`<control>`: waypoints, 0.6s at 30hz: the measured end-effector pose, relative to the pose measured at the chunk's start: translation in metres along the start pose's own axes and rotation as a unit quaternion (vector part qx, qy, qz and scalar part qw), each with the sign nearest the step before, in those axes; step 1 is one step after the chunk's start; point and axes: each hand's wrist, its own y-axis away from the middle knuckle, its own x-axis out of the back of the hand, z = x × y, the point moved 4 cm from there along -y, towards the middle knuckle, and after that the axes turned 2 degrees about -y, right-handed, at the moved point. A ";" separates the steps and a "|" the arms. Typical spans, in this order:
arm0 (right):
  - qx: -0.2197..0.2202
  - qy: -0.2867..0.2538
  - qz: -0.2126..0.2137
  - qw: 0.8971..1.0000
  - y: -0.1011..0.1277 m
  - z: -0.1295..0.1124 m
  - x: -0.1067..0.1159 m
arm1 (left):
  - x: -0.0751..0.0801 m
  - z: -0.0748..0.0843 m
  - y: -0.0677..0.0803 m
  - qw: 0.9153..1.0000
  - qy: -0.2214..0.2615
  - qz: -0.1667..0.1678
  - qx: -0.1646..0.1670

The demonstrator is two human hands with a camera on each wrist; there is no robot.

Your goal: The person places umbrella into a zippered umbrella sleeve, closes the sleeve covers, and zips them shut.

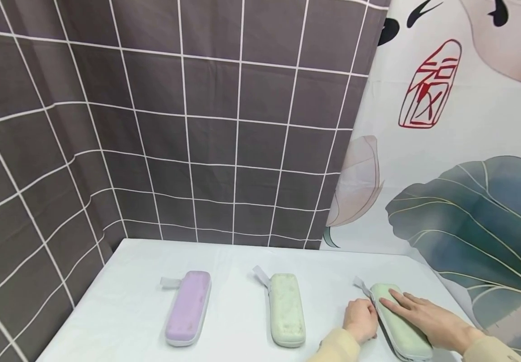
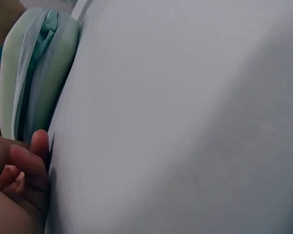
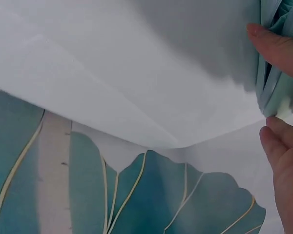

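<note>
Farthest right on the white table lies a pale green pencil case (image 1: 401, 329), its strap pointing to the back left. My right hand (image 1: 430, 322) lies across its top and holds it steady; in the right wrist view the thumb (image 3: 276, 48) presses on its zipper edge. Against the case's left long side, my left hand (image 1: 361, 319) has its fingers curled and pinches at the zipper; the pull is hidden by the fingers. Both wrist views show teal lining (image 2: 46, 29) in the parted zipper seam.
Left of my hands lies another green pencil case (image 1: 287, 311), with its strap to the back left. Farther left is a purple pencil case (image 1: 189, 309). A dark checked curtain (image 1: 210, 141) and a white curtain with leaf prints (image 1: 468, 211) hang behind the table (image 1: 233, 281).
</note>
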 end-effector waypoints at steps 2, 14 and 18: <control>-0.001 -0.002 0.005 1.000 -0.001 -0.002 0.000 | 0.002 0.000 0.003 1.000 -0.006 -0.009 -0.002; -0.005 0.015 0.024 1.000 -0.014 -0.016 0.005 | 0.011 -0.007 0.016 0.997 -0.057 -0.046 -0.029; -0.029 -0.019 -0.013 0.999 -0.019 -0.016 0.005 | 0.018 -0.009 0.025 0.995 -0.077 -0.062 -0.032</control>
